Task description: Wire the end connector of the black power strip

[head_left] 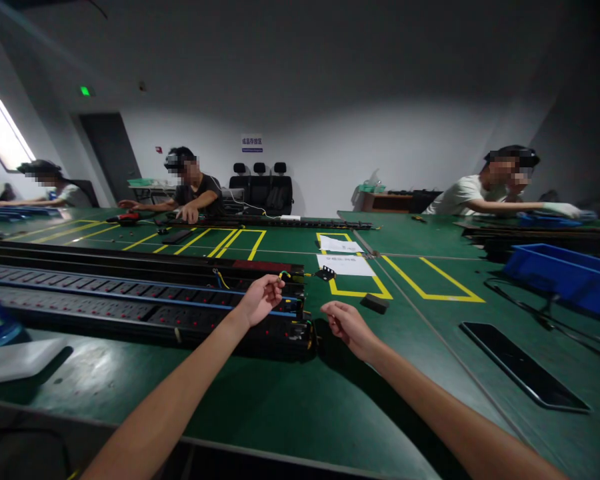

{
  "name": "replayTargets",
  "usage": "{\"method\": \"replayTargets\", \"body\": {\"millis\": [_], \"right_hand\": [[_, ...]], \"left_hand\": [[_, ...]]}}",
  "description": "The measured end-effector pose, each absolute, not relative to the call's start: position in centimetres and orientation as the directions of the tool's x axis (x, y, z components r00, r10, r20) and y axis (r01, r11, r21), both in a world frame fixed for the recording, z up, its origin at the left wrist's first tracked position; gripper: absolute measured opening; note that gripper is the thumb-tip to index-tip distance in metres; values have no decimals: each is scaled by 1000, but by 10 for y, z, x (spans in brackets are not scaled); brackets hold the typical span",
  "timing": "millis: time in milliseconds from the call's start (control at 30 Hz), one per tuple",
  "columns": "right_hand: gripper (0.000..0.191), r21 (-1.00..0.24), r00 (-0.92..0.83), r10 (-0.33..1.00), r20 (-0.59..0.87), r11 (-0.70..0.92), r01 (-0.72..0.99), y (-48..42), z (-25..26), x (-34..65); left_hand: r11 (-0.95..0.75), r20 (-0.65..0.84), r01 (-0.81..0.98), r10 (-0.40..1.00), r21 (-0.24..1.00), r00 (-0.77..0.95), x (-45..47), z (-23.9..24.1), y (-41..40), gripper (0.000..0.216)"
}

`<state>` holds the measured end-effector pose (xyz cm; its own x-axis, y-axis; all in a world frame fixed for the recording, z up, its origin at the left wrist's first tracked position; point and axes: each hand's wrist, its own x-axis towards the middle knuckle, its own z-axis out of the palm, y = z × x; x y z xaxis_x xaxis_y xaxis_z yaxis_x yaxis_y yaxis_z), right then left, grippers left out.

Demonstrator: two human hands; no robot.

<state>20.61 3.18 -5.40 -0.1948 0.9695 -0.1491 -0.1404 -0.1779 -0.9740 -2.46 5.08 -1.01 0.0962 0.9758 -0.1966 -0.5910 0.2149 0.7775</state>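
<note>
Long black power strips [180, 305] with rows of outlets and small red marks lie side by side on the green table, their ends near my hands. Over these ends is my left hand [261, 300], palm partly up, its fingers curled and pinched at a short green-yellow wire [284, 275]. My right hand [349, 327] is just right of the strip ends, apart from them, with thumb and fingertips pressed together; anything between them is too small to make out. A small black bracket-like plate with holes [326, 273] is beyond and between the hands.
White papers [345, 265] and a dark block [375, 303] lie past my right hand. Further right are a phone-like black slab [523, 363], a black cable [540, 310] and a blue bin [565, 273]. Co-workers [195, 190] sit across the table.
</note>
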Motion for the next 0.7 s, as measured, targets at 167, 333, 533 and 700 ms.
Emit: {"method": "replayTargets", "body": {"millis": [167, 333, 533, 700], "right_hand": [[23, -974, -194, 970, -143, -173, -145, 33, -55, 206], [24, -978, -194, 970, -149, -174, -118, 32, -53, 206], [23, -977, -198, 969, -146, -172, -122, 31, -51, 206], [23, -978, -201, 969, -146, -172, -120, 32, -52, 206]], "left_hand": [[205, -197, -579, 977, 789, 77, -24, -8, 50, 12], [192, -197, -570, 979, 799, 54, -23, -8, 50, 13], [195, -205, -568, 978, 800, 46, -23, -7, 49, 13], [198, -206, -572, 977, 796, 52, -22, -6, 48, 12]]}}
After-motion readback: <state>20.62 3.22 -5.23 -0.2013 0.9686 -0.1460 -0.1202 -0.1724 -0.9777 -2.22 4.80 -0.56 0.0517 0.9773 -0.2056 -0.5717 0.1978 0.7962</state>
